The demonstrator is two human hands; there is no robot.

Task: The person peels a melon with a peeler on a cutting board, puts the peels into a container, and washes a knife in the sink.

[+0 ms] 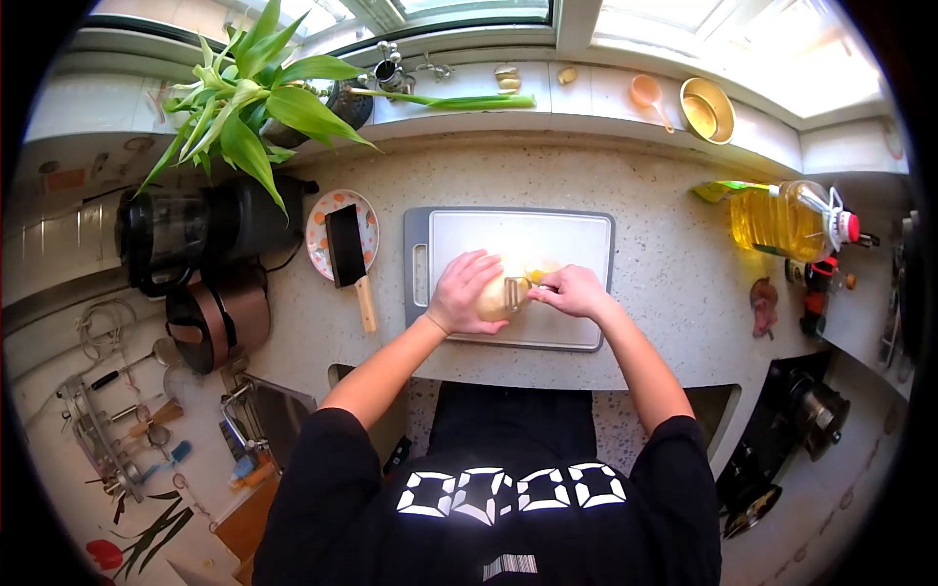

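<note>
Clasping a pale, rounded vegetable (496, 302) with the nearer left hand (460, 294), long axis unclear; clutching a Y-peeler (529, 283) in the right hand (575, 291), fingers just right of the vegetable; resting it on the grey-edged chopping board (469, 230).

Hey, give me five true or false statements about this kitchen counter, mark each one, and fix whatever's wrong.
1. The right hand holds a peeler. True.
2. The left hand is clear of the pale vegetable. False: it grips the vegetable's side.
3. The cleaver lies on the cutting board. False: its blade lies across the plate left of the board.
4. The oil bottle is to the right of the cutting board. True.
5. The leafy plant is at the right end of the windowsill. False: it is toward the left end.
</note>
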